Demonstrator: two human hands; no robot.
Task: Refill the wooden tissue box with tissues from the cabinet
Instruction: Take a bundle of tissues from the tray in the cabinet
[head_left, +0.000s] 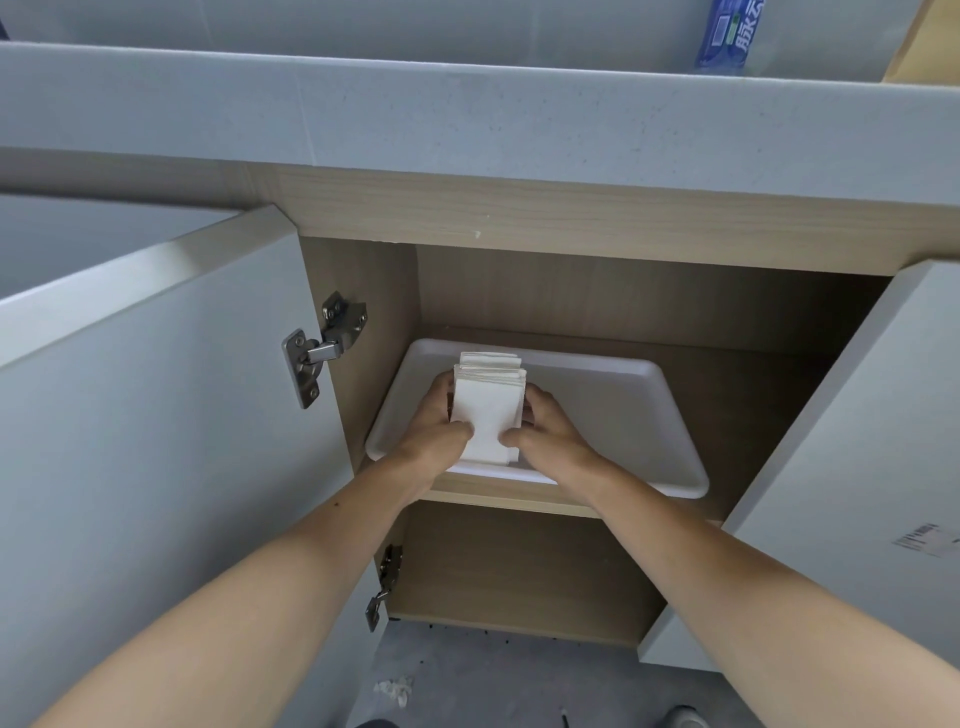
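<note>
A stack of white folded tissues (487, 410) sits mid-frame inside the open cabinet (571, 291), lying flat on a white tray (623, 415) on the upper shelf, its thin layered edges showing at the far end, pressed from both sides.

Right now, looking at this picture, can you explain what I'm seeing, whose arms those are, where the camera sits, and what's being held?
There is no machine here. The camera is worn on a person's head and looks forward and down, so the two bare arms reaching in from the bottom are that person's own. They stand at a light wooden cabinet with both grey doors open, under a grey speckled countertop. On the cabinet's shelf lies a white rectangular plastic tray. On it is a stack of white folded tissues. The left hand and right hand press against its two sides, gripping it between them. At the top right, a blue plastic package stands on the counter. The wooden tissue box is not in view.
</note>
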